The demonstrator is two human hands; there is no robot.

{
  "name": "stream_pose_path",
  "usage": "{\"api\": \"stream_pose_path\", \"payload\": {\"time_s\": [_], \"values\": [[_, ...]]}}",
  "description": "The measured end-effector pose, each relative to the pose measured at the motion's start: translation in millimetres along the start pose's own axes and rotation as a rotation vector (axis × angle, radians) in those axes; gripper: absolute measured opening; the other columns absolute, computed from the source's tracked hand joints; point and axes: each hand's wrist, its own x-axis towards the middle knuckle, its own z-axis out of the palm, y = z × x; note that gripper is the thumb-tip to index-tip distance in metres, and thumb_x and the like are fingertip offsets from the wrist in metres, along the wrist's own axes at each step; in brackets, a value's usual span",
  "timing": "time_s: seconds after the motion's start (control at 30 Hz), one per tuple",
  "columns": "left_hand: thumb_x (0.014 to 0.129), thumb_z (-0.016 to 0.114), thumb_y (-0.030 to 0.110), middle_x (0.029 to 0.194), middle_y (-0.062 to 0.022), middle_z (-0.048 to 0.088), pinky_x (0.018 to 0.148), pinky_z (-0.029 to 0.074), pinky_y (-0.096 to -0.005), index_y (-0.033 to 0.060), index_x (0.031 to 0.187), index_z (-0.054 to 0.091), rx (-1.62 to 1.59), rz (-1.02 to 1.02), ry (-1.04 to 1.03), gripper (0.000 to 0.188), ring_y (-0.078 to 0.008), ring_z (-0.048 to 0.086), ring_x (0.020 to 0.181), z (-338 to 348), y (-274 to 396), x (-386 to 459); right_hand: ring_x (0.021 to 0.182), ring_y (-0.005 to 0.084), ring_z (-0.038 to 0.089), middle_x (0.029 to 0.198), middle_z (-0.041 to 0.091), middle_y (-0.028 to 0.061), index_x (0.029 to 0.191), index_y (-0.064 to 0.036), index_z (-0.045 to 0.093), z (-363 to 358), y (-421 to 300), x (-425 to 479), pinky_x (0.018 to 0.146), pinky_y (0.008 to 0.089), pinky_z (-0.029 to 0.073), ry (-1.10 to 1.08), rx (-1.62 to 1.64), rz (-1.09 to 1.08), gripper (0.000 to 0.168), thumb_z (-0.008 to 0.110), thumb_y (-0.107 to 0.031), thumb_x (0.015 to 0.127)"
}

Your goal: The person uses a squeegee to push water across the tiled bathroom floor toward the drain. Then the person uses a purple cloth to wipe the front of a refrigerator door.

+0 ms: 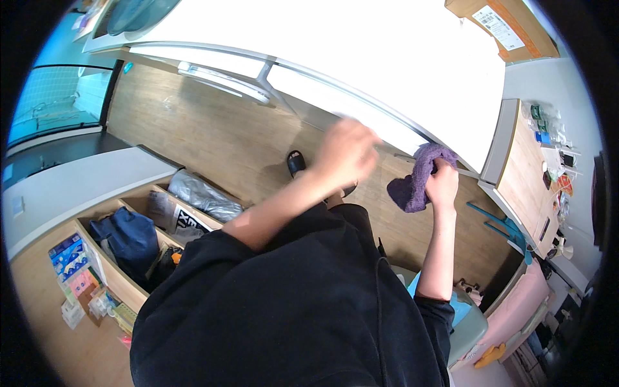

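Observation:
My right hand (pixel 442 184) grips a fuzzy purple cloth (pixel 420 176), which is bunched up and hangs beside the grey edge of a large white surface (pixel 377 53). Part of the cloth touches or overlaps that edge. My left hand (pixel 346 152) is blurred, its fingers curled, to the left of the cloth and in front of the white furniture's near side. Whether anything is in its fingers cannot be made out. Strong glare hides detail on the white surface.
Below lies a wood-look floor (pixel 227 130), with a black sandal (pixel 296 163) on my foot. Open wooden compartments (pixel 167 186) hold a dark blue bag (pixel 126 239) and plastic packs. A cardboard box (pixel 527 29) sits far right; a wooden desk (pixel 520 164) holds bottles.

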Motion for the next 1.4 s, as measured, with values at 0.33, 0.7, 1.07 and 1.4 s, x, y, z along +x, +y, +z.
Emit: {"api": "stream_pose_path", "payload": {"time_s": [0.33, 0.7, 1.07, 1.4], "values": [[0.07, 0.078, 0.041, 0.132, -0.0186, 0.046, 0.107, 0.035, -0.0405, -0.0025, 0.129, 0.045, 0.602, -0.193, 0.007, 0.081, -0.0347, 0.04, 0.128, -82, -128, 0, 0.077, 0.0402, 0.063, 0.074, 0.062, 0.0236, 0.083, -0.001, 0.067, 0, 0, 6, 0.07, 0.0436, 0.05, -0.051, 0.087, 0.075, 0.036, 0.063, -0.036, 0.073], [0.056, 0.084, 0.041, 0.115, -0.0122, 0.053, 0.094, 0.044, -0.0403, 0.0024, 0.115, 0.054, 0.573, -0.257, -0.015, 0.077, -0.031, 0.049, 0.112, -79, -135, 16, 0.084, 0.039, 0.064, 0.083, 0.065, 0.0229, 0.091, -0.003, 0.069, -3, 0, 2, 0.076, 0.0438, 0.051, -0.051, 0.1, 0.109, 0.038, 0.062, -0.036, 0.074], [0.049, 0.086, 0.04, 0.098, -0.0137, 0.053, 0.079, 0.047, -0.0412, 0.002, 0.099, 0.053, 0.525, -0.199, 0.033, 0.07, -0.033, 0.052, 0.095, -82, -105, -52, 0.091, 0.0386, 0.062, 0.095, 0.064, 0.023, 0.095, -0.003, 0.067, -4, 15, -5, 0.08, 0.0425, 0.05, -0.088, 0.135, 0.009, 0.035, 0.057, -0.031, 0.078], [0.05, 0.087, 0.035, 0.094, -0.0156, 0.049, 0.075, 0.044, -0.0423, 0.0007, 0.096, 0.047, 0.478, -0.435, 0.115, 0.071, -0.0361, 0.05, 0.091, -56, -45, -129, 0.105, 0.0247, 0.059, 0.109, 0.065, 0.0173, 0.116, 0.006, 0.059, 8, 66, -14, 0.096, 0.0357, 0.041, -0.254, 1.023, 0.249, 0.055, 0.034, -0.038, 0.095]]}}
